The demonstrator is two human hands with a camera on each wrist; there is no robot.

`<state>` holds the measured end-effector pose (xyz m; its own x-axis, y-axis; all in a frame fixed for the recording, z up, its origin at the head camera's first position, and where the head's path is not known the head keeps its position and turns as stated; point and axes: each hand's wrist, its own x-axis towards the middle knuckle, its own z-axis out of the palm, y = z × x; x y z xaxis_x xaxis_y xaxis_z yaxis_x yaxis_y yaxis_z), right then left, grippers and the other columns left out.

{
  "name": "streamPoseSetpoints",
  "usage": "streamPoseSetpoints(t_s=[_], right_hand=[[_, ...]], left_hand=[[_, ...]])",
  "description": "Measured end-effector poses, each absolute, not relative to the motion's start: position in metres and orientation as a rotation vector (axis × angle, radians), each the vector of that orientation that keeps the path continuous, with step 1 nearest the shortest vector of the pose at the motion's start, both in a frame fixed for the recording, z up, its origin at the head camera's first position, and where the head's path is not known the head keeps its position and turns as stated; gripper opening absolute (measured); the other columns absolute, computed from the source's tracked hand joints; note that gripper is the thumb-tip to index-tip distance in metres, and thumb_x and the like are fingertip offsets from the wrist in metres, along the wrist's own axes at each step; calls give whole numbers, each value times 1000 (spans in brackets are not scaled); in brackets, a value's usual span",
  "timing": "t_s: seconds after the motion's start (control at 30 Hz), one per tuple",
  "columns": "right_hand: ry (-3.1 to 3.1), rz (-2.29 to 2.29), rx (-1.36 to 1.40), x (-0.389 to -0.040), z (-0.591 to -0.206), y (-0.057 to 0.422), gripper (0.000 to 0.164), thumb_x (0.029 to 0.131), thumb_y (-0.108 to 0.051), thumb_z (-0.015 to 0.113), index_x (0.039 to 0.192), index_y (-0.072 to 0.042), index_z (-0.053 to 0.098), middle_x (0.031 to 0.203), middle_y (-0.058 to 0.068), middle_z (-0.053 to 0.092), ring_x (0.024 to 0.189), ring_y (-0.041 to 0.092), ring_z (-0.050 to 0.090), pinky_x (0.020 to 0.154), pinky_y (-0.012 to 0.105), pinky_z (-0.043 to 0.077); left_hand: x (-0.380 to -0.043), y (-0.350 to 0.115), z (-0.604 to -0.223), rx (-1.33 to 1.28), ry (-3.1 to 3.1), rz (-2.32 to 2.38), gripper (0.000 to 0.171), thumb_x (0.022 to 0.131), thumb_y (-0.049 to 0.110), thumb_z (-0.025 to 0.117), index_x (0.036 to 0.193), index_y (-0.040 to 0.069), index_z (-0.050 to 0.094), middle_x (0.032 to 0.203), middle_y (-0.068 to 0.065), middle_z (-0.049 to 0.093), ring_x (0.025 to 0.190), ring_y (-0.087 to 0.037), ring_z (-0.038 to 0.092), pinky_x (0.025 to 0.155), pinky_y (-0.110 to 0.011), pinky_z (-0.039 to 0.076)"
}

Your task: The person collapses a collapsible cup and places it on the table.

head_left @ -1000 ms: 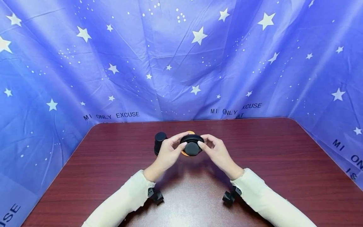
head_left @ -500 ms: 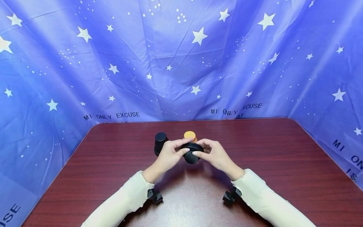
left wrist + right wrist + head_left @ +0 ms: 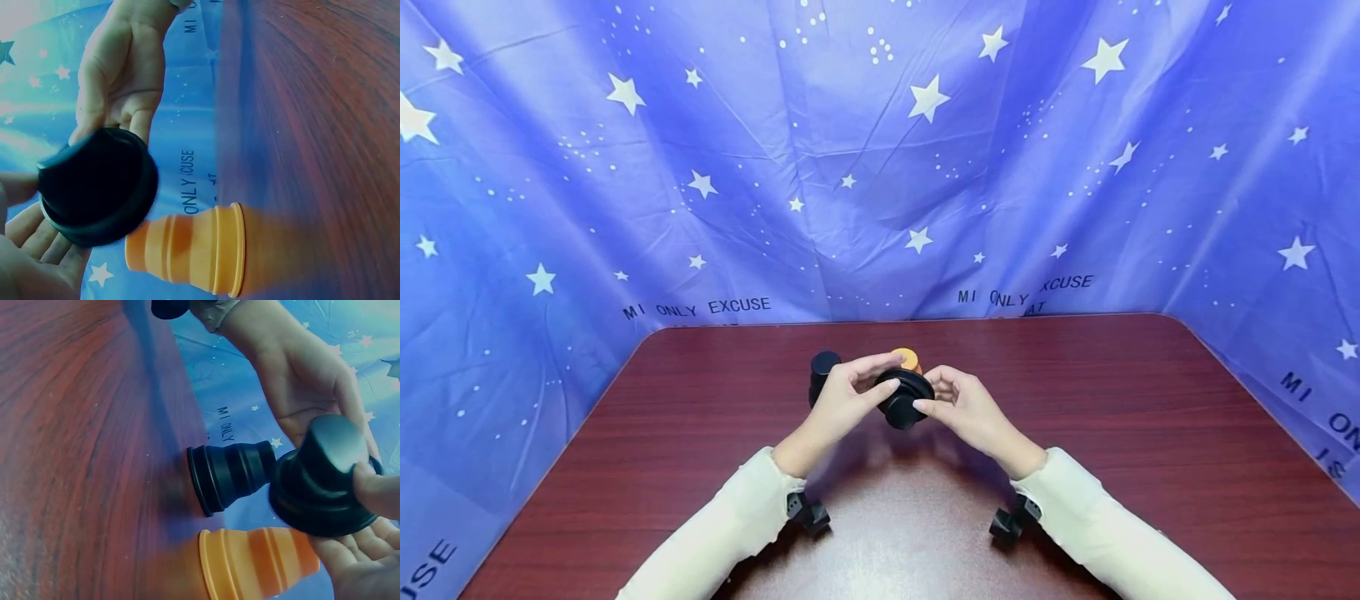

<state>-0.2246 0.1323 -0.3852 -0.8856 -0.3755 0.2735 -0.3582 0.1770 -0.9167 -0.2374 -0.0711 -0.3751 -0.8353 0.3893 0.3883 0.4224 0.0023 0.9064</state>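
Observation:
A black collapsible cup (image 3: 904, 400), partly folded down with its narrow base facing the person, is held up in both hands above the table. My left hand (image 3: 837, 408) grips its left side, thumb on the near face and fingers reaching over the far rim. On the other side my right hand (image 3: 973, 408) pinches it, thumb near the small base and fingers behind the rim. From the left wrist view the black cup (image 3: 100, 187) shows its wide rim; in the right wrist view the base and stepped folds of the cup (image 3: 328, 478) show.
Just behind the hands an orange collapsible cup (image 3: 907, 359) stands extended, wide rim down on the table (image 3: 1075, 392). A second black cup (image 3: 825, 363) stands likewise to its left, partly hidden by the left hand. A starry blue cloth (image 3: 850, 125) hangs behind.
The held black cup has come down and nearer the person, then tilted slightly, uncovering the orange cup's top. The left fingers have spread further across its rim; the right thumb has slid lower.

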Motion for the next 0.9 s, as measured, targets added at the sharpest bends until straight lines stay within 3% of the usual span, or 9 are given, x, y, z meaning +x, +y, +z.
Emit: streamPoseSetpoints(t_s=[0.17,0.33,0.9], right_hand=[[2335,-1969,-691,-225,-382,134,24,84,-2,67,104,6,56,95,14,66,86,12,65,74,23,52],[2313,-1988,-688,-226,-381,134,25,84,0,67,105,7,56,96,14,65,86,11,65,74,22,52],[2324,-1954,-683,-230,-389,135,21,84,-1,67,101,7,58,91,9,65,83,10,64,70,21,50]], left_hand=[[-238,-73,-375,-898,-2186,-2151,41,91,3,59,130,-7,51,131,-23,53,117,-19,55,94,-22,45],[-238,-73,-376,-873,-2225,-2170,40,91,5,59,129,-7,52,128,-22,56,105,-10,60,86,-21,48],[-240,-71,-380,-780,-2253,-2099,28,85,-2,65,112,-9,62,104,-23,67,81,-7,65,68,-21,53]])
